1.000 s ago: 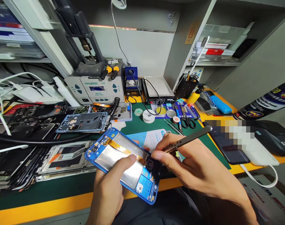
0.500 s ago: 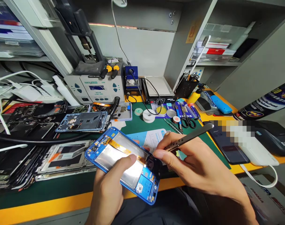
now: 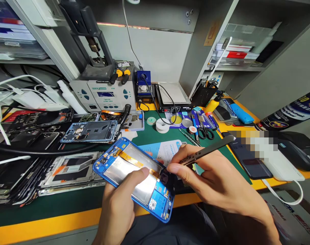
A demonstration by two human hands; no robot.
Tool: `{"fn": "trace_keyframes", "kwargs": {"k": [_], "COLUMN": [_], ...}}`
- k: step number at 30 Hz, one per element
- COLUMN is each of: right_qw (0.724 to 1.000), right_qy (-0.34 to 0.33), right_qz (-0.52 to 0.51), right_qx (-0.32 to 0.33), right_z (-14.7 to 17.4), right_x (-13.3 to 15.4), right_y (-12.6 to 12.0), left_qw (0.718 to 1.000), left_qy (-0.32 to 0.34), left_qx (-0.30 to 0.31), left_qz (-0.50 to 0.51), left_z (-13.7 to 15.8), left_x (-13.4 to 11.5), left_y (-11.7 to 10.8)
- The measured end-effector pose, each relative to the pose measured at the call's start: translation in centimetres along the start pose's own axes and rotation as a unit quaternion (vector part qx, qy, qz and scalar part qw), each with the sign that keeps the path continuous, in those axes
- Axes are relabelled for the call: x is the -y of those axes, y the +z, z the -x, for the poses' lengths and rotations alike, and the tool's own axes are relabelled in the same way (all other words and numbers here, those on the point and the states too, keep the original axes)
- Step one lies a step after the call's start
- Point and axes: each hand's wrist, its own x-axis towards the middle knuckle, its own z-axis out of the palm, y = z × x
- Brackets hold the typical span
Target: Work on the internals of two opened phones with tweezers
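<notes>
My left hand [image 3: 120,204] is wrapped round a blue opened smartphone [image 3: 148,193], its thumb lying across the silver battery [image 3: 120,165]. An orange-yellow flex cable [image 3: 131,160] crosses that battery. Tilted over my lap, the phone shows its blue lower board [image 3: 158,200] and a dark strip at its right edge. Between thumb and fingers, my right hand [image 3: 213,177] pinches metal tweezers [image 3: 208,148] with holes along the arm. Their tips are hidden behind my fingers at the phone's right edge, so I cannot tell whether they grip anything.
Phone frames [image 3: 91,131] and stacked screens [image 3: 17,177] crowd the left. A hot-air station [image 3: 106,95] stands behind, beside a soldering unit [image 3: 144,85]. Solder spools [image 3: 162,126], scissors [image 3: 206,132] and a dark phone [image 3: 246,156] lie around the green mat [image 3: 155,134].
Only a slight shift of the whole view and a small tilt of the tweezers' back end show. Both hands keep their grips on the phone and the tweezers.
</notes>
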Motion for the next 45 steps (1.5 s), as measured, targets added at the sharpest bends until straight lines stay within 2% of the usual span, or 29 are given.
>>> {"fn": "trace_keyframes", "kwargs": {"k": [7, 13, 26, 32, 37, 45], "right_qw": [0.996, 0.985, 0.986, 0.985, 0.986, 0.992], "right_qy": [0.041, 0.062, 0.078, 0.083, 0.073, 0.062], "right_qz": [-0.076, -0.157, -0.142, -0.145, -0.139, -0.091], "right_qx": [-0.030, -0.037, -0.046, -0.045, -0.059, -0.068], "right_z": [-0.5, -0.5, 0.1, 0.1, 0.1, 0.1], "right_x": [-0.7, -1.4, -1.7, -1.9, -1.7, -1.6], "right_y": [0.3, 0.5, 0.5, 0.7, 0.9, 1.1], "left_qw": [1.000, 1.000, 1.000, 1.000, 1.000, 0.999], "left_qy": [-0.004, -0.012, -0.017, -0.004, 0.007, -0.019], "left_qx": [-0.001, 0.026, 0.026, -0.014, -0.014, -0.030], "left_qz": [-0.013, 0.007, -0.004, 0.011, 0.003, 0.019], "left_z": [0.1, 0.0, 0.2, 0.4, 0.4, 0.3], "left_x": [-0.1, 0.0, 0.1, 0.1, 0.1, 0.2], "left_y": [0.0, -0.2, -0.2, 0.3, 0.4, 0.4]}}
